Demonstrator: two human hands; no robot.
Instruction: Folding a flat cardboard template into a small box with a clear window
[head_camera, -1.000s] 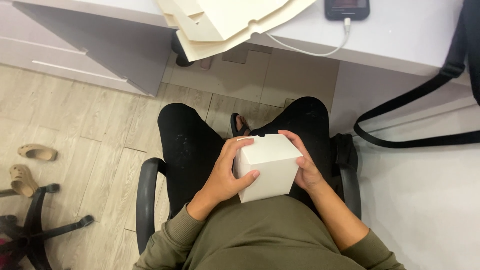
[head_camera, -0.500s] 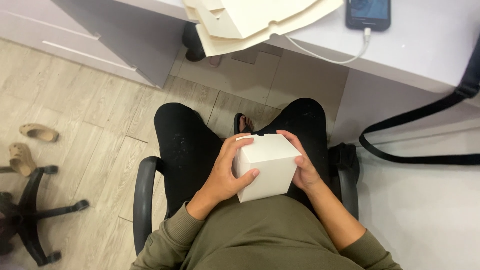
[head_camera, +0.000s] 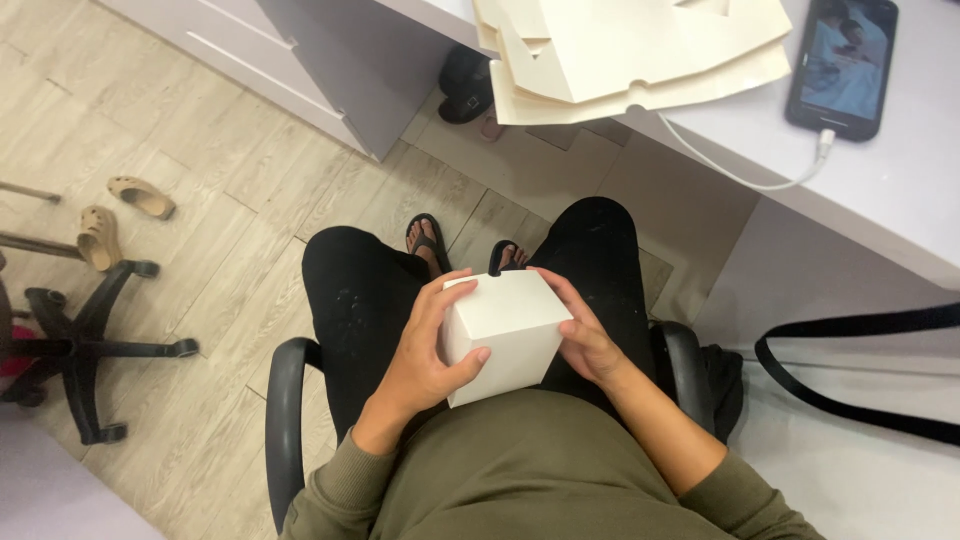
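Holding a white cube box (head_camera: 505, 335) over the lap, between both hands. Left hand (head_camera: 420, 350) wraps its left face, fingers (head_camera: 462, 362) curled onto the front; right hand (head_camera: 585, 335) presses the right edge. Both grasp it, equally near. No long axis. Flat cardboard sheets (head_camera: 640, 50) and phone (head_camera: 842, 62) on table (head_camera: 900, 190), well apart.

We see flat cardboard sheets (head_camera: 640, 50) & a charging phone (head_camera: 842, 65) on the far surface (head_camera: 900, 190); sandals (head_camera: 120, 215) + chair base (head_camera: 85, 345) on floor, left.
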